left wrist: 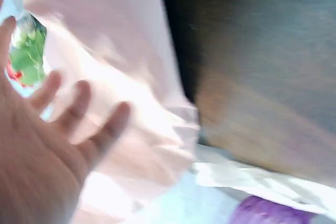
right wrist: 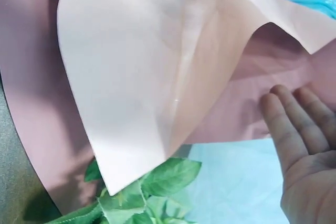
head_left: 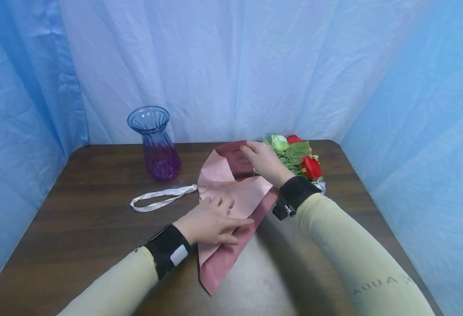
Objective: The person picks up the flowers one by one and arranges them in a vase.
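A wrapping paper sheet (head_left: 251,193), light pink on one face and dusky rose on the other, lies folded into a cone shape on the table. My left hand (head_left: 215,221) is over its lower middle, fingers spread; the left wrist view shows the fingers (left wrist: 110,129) slightly bent against the pale side. At the paper's far upper corner is my right hand (head_left: 264,160), its straight fingers (right wrist: 294,124) against the rose face in the right wrist view. Artificial flowers (head_left: 296,156), red and pale green with leaves, lie beside the right hand, partly hidden by it.
A ribbed glass vase (head_left: 160,149), blue above and purple below, stands at the back left. A looped white ribbon (head_left: 162,199) runs from the paper's left edge across the dark wooden table (head_left: 77,228). Pale blue curtains (head_left: 231,66) surround the table's back and sides.
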Demonstrator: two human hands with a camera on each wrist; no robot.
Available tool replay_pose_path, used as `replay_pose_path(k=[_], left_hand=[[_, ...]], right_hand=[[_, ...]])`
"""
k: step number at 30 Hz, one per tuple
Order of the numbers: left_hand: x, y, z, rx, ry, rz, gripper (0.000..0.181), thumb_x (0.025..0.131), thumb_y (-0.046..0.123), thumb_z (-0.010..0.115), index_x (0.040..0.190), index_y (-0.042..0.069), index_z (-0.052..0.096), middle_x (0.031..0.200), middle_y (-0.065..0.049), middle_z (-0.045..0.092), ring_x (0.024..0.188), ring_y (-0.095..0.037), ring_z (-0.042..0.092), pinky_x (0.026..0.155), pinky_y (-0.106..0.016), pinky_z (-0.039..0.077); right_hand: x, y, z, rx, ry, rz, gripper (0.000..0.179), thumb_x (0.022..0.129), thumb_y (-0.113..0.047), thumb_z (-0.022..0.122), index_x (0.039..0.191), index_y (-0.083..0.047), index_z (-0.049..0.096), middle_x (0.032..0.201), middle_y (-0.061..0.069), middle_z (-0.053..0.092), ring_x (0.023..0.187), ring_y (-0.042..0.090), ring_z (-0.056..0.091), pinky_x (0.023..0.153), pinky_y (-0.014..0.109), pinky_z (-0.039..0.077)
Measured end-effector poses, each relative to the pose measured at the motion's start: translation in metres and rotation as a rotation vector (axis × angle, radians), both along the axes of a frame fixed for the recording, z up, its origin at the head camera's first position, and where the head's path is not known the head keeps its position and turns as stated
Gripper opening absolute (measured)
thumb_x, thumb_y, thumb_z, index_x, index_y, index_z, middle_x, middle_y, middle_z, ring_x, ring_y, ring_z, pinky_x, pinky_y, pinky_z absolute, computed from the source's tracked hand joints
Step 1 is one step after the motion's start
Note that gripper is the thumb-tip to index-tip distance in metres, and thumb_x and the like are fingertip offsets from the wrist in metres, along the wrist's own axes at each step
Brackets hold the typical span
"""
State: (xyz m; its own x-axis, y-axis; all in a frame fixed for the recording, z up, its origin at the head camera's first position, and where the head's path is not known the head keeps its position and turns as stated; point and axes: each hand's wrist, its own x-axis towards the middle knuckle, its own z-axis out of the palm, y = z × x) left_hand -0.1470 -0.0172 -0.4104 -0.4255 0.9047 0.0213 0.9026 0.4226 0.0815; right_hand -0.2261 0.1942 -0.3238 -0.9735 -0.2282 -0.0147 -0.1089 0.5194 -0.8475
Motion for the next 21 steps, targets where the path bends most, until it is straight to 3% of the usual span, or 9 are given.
replay_pose_path(k=[4,7,10,13,15,18,21], left_hand=[[0.006,0.005,0.002,-0.087,0.007,0.059,0.059,0.097,0.049,0.065,0.152,0.039,0.046,0.130,-0.016,0.066,0.117,-0.034,0.062,0.094,-0.054,0.052],[0.008,0.006,0.001,-0.092,0.026,0.089,0.045,0.100,0.031,0.064,0.143,0.026,0.051,0.103,-0.010,0.071,0.090,-0.027,0.070,0.080,-0.045,0.057],[0.006,0.003,0.002,-0.025,0.017,0.110,0.038,0.101,0.019,0.061,0.138,0.021,0.052,0.080,-0.003,0.065,0.063,-0.016,0.062,0.061,-0.033,0.052],[0.003,-0.003,0.007,0.085,-0.034,0.149,0.054,0.097,0.014,0.065,0.148,0.023,0.047,0.067,0.002,0.052,0.050,-0.009,0.045,0.048,-0.026,0.039],[0.003,-0.009,0.011,0.166,-0.079,0.197,0.066,0.095,0.011,0.067,0.154,0.026,0.042,0.066,0.003,0.048,0.049,-0.008,0.039,0.045,-0.024,0.034],[0.005,-0.020,0.018,0.255,-0.124,0.317,0.065,0.095,0.009,0.064,0.154,0.029,0.046,0.074,0.001,0.050,0.053,-0.010,0.040,0.047,-0.025,0.036],[0.008,-0.031,0.022,0.332,-0.147,0.416,0.052,0.098,0.010,0.061,0.148,0.024,0.055,0.098,-0.006,0.065,0.070,-0.016,0.060,0.059,-0.030,0.049]], right_hand=[[0.000,-0.001,0.004,-0.044,-0.010,0.015,0.033,0.110,-0.024,0.047,0.118,0.000,0.069,0.117,0.016,0.073,0.111,0.031,0.070,0.095,0.048,0.054],[0.000,-0.001,0.006,-0.041,-0.006,0.030,0.033,0.110,-0.023,0.047,0.121,-0.002,0.070,0.118,0.016,0.073,0.111,0.031,0.070,0.095,0.047,0.055],[0.000,0.001,0.008,-0.028,-0.017,0.047,0.034,0.110,-0.026,0.046,0.125,-0.004,0.068,0.122,0.015,0.072,0.113,0.031,0.070,0.096,0.047,0.055],[0.001,0.005,0.010,-0.022,-0.043,0.046,0.040,0.110,-0.029,0.048,0.143,-0.010,0.058,0.132,0.013,0.068,0.117,0.030,0.068,0.099,0.047,0.053],[0.002,0.009,0.010,0.019,-0.031,0.037,0.046,0.109,-0.031,0.049,0.152,-0.015,0.049,0.135,0.011,0.066,0.116,0.028,0.069,0.097,0.045,0.055],[0.004,0.019,0.010,0.112,0.036,0.023,0.048,0.108,-0.028,0.050,0.155,-0.018,0.044,0.133,0.010,0.068,0.107,0.024,0.071,0.085,0.038,0.057],[0.008,0.031,0.008,0.211,0.176,-0.013,0.042,0.109,-0.023,0.048,0.150,-0.015,0.051,0.129,0.008,0.070,0.074,0.021,0.065,0.067,0.034,0.047]])
